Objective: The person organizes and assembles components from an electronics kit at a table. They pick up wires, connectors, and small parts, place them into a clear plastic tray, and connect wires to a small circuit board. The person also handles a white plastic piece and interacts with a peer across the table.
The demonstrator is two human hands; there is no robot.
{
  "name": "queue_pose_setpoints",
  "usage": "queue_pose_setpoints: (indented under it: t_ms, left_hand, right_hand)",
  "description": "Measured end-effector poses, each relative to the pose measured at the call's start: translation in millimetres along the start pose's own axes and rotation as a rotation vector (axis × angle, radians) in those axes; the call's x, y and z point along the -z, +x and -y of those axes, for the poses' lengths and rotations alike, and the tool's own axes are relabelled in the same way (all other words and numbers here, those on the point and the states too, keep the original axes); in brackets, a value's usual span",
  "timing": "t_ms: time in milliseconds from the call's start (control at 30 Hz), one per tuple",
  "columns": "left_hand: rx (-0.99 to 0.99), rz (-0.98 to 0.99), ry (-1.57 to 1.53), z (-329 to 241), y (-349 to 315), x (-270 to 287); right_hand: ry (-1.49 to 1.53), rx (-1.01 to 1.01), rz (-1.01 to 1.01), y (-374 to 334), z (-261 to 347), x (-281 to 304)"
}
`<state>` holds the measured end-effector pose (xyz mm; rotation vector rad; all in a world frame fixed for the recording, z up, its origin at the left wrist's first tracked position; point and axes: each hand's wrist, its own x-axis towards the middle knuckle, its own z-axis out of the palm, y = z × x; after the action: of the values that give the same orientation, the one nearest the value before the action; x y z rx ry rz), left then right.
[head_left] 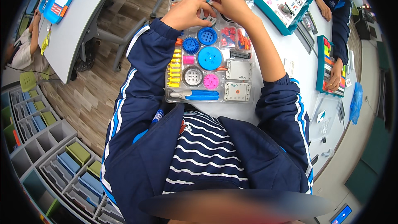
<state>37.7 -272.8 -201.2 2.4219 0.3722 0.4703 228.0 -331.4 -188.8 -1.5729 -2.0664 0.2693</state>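
Both my hands meet over the far part of a clear plastic parts tray (169,95). My left hand (186,13) is closed, with a small grey part (211,20) at its thumb and fingertips. My right hand (231,5) pinches a small light piece (209,2) close to the left fingers; its exact kind is too small to tell. Below them in the tray lie blue wheels (209,58), a blue gear (190,45), a pink gear (211,81), a grey wheel hub (192,76), yellow pieces (174,68), grey boxes (238,70) and blue-handled pliers (201,95).
A teal case (304,10) with a printed parts sheet stands at the right on the white table (277,47). Beyond it another person's hand (333,76) touches a teal tray (321,79) of coloured parts. On the left stand another table (78,20) and storage bins (74,157).
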Motion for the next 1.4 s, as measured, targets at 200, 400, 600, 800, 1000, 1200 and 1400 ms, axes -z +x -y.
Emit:
queue_pose_setpoints:
  t_ms: [200, 400, 600, 800, 1000, 1200, 1400]
  left_hand:
    - [0.036, -0.051, 0.056, -6, -1, -2]
    - [0.105, -0.101, 0.127, -10, -1, -5]
    - [0.113, -0.136, 0.187, -10, 3, -6]
    - [0.157, -0.159, 0.284, -10, 3, -4]
    - [0.182, -0.202, 0.066, 1, 0, -1]
    - [0.280, -0.259, -0.143, 8, -6, 17]
    - [0.152, -0.174, 0.029, 11, -7, 19]
  right_hand:
    - [-0.002, 0.008, -0.021, 0, 0, -2]
    - [0.007, -0.012, -0.036, 3, -3, -2]
    - [0.061, -0.003, -0.048, 2, -4, 1]
    - [0.057, 0.005, -0.029, 4, -3, 2]
    - [0.043, -0.003, -0.038, 3, -2, 1]
    - [0.055, -0.007, -0.042, 5, -4, 0]
    - [0.059, -0.022, -0.056, 4, -5, -4]
